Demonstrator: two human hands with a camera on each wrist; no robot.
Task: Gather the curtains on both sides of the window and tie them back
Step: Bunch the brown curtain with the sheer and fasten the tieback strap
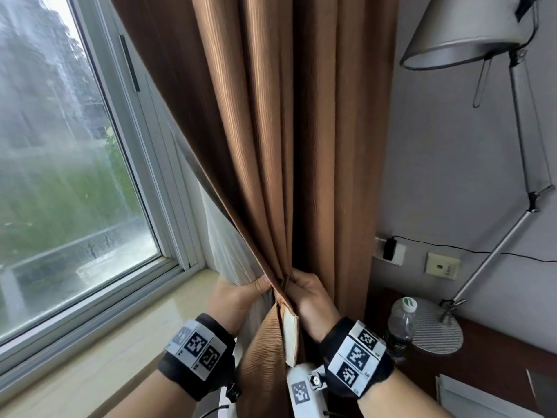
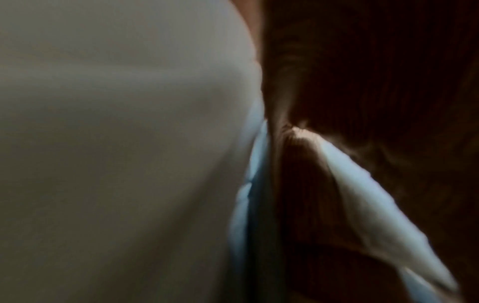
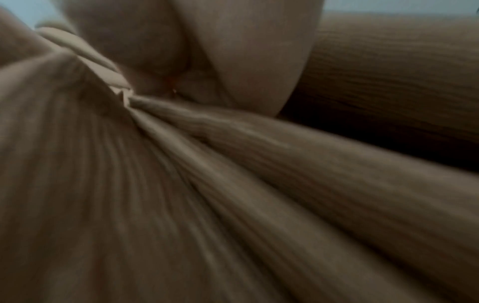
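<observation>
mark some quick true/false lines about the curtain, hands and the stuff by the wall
1. Both the left hand and the right hand grip the gathered curtain. True.
2. The lamp stands left of the window. False: it stands right of the curtain, by the wall.
3. A capped bottle stands beside the lamp's base. True.
4. Nothing is plugged into the wall. False: a black plug sits in the white socket.
5. A white sheer hangs between the curtain and the window. True.
</observation>
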